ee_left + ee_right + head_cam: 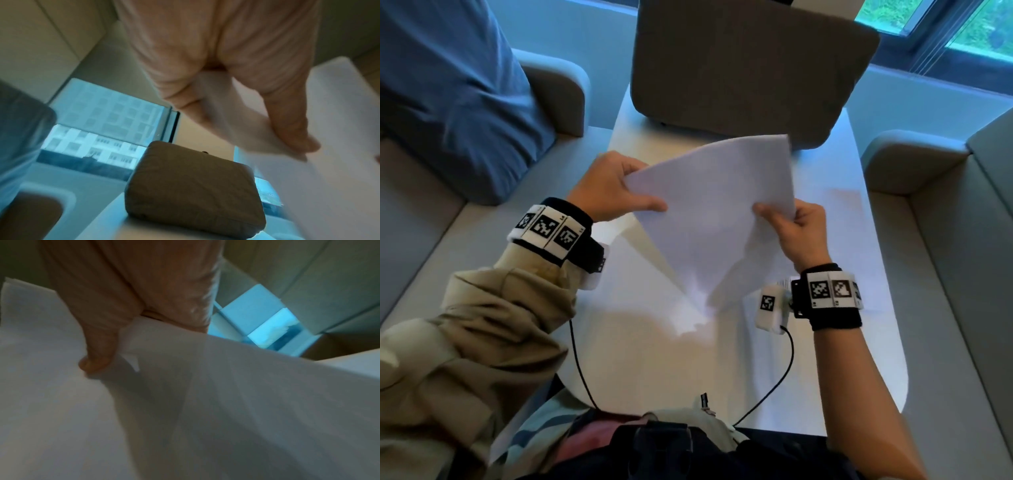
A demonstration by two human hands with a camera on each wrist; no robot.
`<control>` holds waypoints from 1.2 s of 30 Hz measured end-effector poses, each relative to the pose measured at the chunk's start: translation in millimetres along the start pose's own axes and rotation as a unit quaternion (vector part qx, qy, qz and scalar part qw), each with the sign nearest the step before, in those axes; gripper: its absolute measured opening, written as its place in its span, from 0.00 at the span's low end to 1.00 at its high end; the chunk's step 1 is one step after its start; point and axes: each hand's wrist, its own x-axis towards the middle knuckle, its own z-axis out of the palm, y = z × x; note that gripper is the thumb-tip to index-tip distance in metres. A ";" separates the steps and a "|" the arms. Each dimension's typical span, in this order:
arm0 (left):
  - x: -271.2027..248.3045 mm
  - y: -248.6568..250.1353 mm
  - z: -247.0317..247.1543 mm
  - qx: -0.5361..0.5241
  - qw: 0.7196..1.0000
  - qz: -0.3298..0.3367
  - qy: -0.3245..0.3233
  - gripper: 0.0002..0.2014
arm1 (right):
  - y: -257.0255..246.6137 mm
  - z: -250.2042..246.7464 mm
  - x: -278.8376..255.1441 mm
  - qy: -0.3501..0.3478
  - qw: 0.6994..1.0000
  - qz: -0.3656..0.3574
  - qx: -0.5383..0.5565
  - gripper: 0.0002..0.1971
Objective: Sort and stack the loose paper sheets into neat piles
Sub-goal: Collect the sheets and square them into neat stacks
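A bundle of white paper sheets is held up above the white table, tilted with one corner pointing down. My left hand pinches its left edge, thumb on top. My right hand grips its right edge, thumb on the front face. In the left wrist view my left hand has its thumb and fingers clamped on the paper. In the right wrist view my right hand presses its thumb onto the sheets, which bend. More sheets lie flat on the table under the right hand.
A brown cushion stands at the table's far end, also in the left wrist view as the cushion. Grey sofa seats flank the table, with a blue pillow at the left. Windows are at the back right.
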 end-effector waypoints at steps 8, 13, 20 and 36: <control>-8.4 24.6 46.0 -0.298 0.950 -0.030 0.089 0.26 | -7.0 3.9 -11.1 0.053 0.986 0.024 0.156 0.03; -3.3 52.5 48.8 -0.335 0.930 -0.027 0.150 0.27 | -25.7 1.2 -7.3 0.118 0.975 -0.019 0.189 0.06; 9.2 55.7 56.3 -0.315 0.934 -0.073 0.153 0.17 | -25.6 -0.8 0.7 0.097 0.983 0.004 0.155 0.12; 0.6 13.6 95.5 -0.274 0.942 -0.153 0.115 0.17 | 26.0 10.0 7.1 0.074 0.985 0.070 0.142 0.13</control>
